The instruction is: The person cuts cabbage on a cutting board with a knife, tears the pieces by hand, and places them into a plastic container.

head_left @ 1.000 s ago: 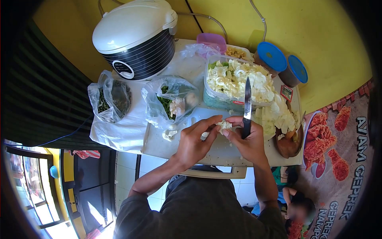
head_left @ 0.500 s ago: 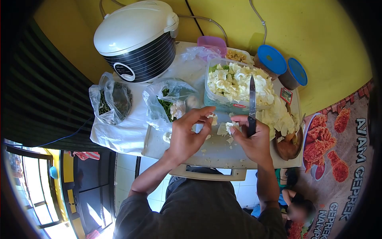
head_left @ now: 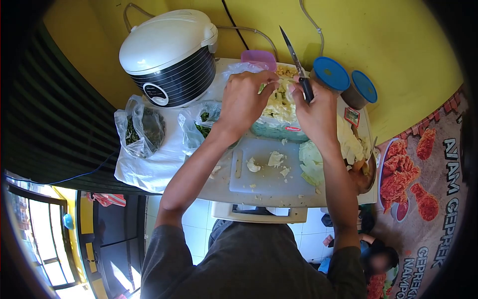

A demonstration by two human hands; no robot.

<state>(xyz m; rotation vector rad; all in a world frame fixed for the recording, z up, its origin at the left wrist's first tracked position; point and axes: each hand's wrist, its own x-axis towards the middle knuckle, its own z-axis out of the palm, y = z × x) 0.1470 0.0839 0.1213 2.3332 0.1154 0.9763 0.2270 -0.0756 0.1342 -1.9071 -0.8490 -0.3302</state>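
Black-handled, the knife (head_left: 298, 65) is gripped in my right hand (head_left: 317, 107), blade pointing away from me, likely so the fingertips are free. My left hand (head_left: 246, 97) bends over the tub (head_left: 279, 130), thumb and forefinger drawn close; whether they pinch anything, I can't tell. Cabbage (head_left: 280, 107) fills the tub, just beyond the board (head_left: 264, 188), presumably for a short reach. Scraps (head_left: 275, 159) lie on the board, a leaf (head_left: 310, 162) by its right edge. Bags (head_left: 144, 129) and cooker (head_left: 169, 60) sit off left, probably for elbow room.
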